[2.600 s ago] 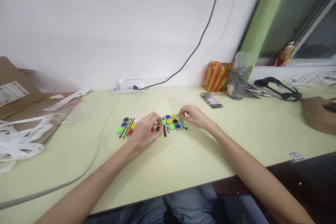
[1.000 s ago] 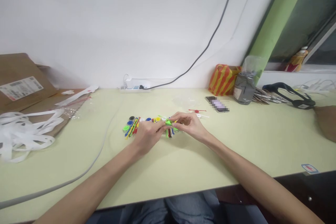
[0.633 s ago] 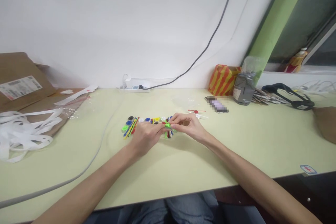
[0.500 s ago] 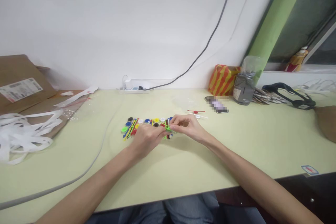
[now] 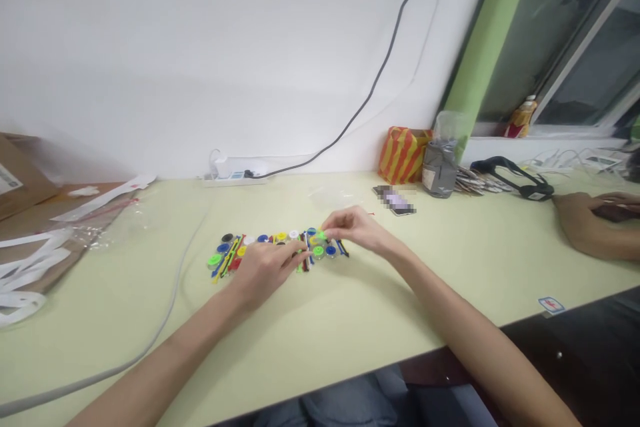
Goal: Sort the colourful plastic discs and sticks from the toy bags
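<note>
Between the front and back edges of the pale green surface [image 5: 300,327], the person's right hand [image 5: 357,227] pinches a bright-green plastic piece [image 5: 320,237] over a cluster of round multicoloured discs [image 5: 281,237]; the left hand [image 5: 267,267] bends over them, its grip hidden from me.

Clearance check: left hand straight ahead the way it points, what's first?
Probably the green disc just right of the left hand; height is unclear, so it might pass above.
</note>
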Demonstrator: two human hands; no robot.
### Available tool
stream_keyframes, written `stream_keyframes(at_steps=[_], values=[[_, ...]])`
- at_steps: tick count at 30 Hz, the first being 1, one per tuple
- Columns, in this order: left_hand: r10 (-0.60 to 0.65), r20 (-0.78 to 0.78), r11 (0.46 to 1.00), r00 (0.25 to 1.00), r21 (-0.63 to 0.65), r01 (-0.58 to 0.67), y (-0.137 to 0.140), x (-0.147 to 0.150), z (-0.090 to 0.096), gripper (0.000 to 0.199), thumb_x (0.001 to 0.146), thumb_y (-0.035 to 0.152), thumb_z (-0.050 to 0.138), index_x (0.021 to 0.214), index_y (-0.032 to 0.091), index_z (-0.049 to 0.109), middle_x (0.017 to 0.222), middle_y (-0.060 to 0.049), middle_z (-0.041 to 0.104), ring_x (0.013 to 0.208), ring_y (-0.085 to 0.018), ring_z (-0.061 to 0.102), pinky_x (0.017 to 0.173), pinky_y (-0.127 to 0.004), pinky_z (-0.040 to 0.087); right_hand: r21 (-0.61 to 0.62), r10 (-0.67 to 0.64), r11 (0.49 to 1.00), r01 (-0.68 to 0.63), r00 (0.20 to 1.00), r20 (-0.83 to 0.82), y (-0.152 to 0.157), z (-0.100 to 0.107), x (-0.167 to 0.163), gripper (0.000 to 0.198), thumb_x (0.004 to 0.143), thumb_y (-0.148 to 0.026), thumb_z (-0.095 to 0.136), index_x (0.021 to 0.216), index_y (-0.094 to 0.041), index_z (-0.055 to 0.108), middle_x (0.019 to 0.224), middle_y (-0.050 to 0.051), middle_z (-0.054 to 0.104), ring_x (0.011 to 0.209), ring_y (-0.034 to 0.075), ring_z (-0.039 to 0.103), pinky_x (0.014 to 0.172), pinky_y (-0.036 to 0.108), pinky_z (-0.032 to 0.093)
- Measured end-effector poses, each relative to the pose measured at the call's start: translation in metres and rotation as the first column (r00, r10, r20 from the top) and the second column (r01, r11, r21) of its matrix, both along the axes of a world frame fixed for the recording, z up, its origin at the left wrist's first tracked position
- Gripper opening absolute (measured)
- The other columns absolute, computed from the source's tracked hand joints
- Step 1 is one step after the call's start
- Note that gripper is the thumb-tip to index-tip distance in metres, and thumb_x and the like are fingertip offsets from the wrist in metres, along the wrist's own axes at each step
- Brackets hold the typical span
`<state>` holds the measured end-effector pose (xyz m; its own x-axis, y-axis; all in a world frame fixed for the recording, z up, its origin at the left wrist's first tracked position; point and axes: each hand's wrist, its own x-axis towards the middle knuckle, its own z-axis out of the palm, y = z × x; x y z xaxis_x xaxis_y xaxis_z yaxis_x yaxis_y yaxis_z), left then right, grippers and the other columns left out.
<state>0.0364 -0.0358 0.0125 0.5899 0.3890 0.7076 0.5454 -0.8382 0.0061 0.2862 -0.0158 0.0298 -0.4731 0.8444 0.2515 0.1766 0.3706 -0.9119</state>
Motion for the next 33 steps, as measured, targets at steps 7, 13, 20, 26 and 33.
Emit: stream_keyframes(at_steps=[7, 13, 20, 26, 33], values=[[0.097, -0.028, 0.993, 0.995, -0.07, -0.098, 0.003, -0.002, -0.003, 0.026, 0.1, 0.027, 0.046, 0.102, 0.018, 0.07, 0.058, 0.002, 0.066, 0.045, -0.01, 0.054, 0.05, -0.023, 0.032, 0.348, -0.437, 0.896, 0.274, 0.681, 0.588, 0.017, 0.006, 0.061, 0.008, 0.076, -0.021, 0.067, 0.078, -0.017, 0.074, 0.082, 0.006, 0.068, 0.074, 0.017, 0.058, 0.065, 0.026, 0.04], [0.154, -0.056, 0.982, 0.986, -0.106, -0.159, 0.01, -0.004, -0.006, 0.031, 0.101, 0.031, 0.042, 0.095, 0.019, 0.07, 0.053, 0.003, 0.06, 0.043, -0.01, 0.049, 0.05, -0.024, 0.027, 0.206, -0.319, 0.945, 0.253, 0.586, 0.744, 0.012, 0.005, 0.055, 0.007, 0.072, -0.016, 0.064, 0.076, -0.017, 0.069, 0.081, 0.003, 0.066, 0.068, 0.014, 0.054, 0.056, 0.024, 0.034], [0.183, -0.083, 0.958, 0.98, -0.206, -0.197, 0.01, -0.006, -0.003, 0.034, 0.1, 0.033, 0.04, 0.086, 0.019, 0.068, 0.049, 0.004, 0.052, 0.042, -0.009, 0.043, 0.05, -0.023, 0.025, 0.294, -0.329, 0.94, 0.171, 0.672, 0.663, 0.007, 0.004, 0.046, 0.026, 0.077, -0.017, 0.067, 0.103, -0.018, 0.065, 0.087, 0.002, 0.063, 0.074, 0.015, 0.055, 0.062, 0.023, 0.037], [0.121, -0.07, 0.978, 0.99, -0.161, -0.131, 0.01, -0.003, -0.003, 0.031, 0.098, 0.029, 0.043, 0.077, 0.02, 0.064, 0.049, 0.004, 0.051, 0.04, -0.009, 0.041, 0.049, -0.025, 0.025, 0.465, -0.378, 0.878, 0.114, 0.761, 0.527, 0.007, -0.013, 0.008, 0.015, 0.093, -0.019, 0.058, 0.099, -0.019, 0.071, 0.089, 0.006, 0.062, 0.089, 0.019, 0.057, 0.078, 0.028, 0.041], [0.097, -0.063, 0.982, 0.993, -0.154, -0.106, 0.009, -0.001, -0.002, 0.03, 0.097, 0.027, 0.044, 0.074, 0.02, 0.061, 0.049, 0.004, 0.051, 0.04, -0.01, 0.042, 0.049, -0.025, 0.026, 0.587, -0.492, 0.79, 0.175, 0.752, 0.438, 0.021, -0.037, -0.006, 0.024, 0.097, -0.022, 0.055, 0.115, -0.021, 0.072, 0.1, 0.009, 0.062, 0.099, 0.022, 0.054, 0.086, 0.034, 0.042]])
